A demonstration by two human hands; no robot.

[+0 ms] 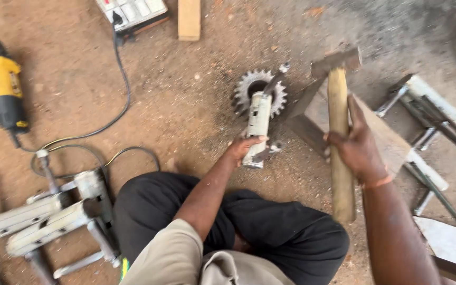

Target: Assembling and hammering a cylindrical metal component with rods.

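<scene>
Nearest, the person sat on the dirt floor (186, 105) w/ knees in dark trousers. Left hand (245, 148) was curled round the lower end of a pale metal tube (258, 126), fingers pressed to it; the tube stood tilted in the bore of a toothed steel sprocket (259, 92). Right hand (355, 145) was fisted round the smooth wood handle of a hammer (339, 111), its grey head raised just right of the sprocket. Bare gritty ground lay open left of the sprocket. Farther left, a yellow angle grinder (1, 84) & black cable (117, 100).
</scene>
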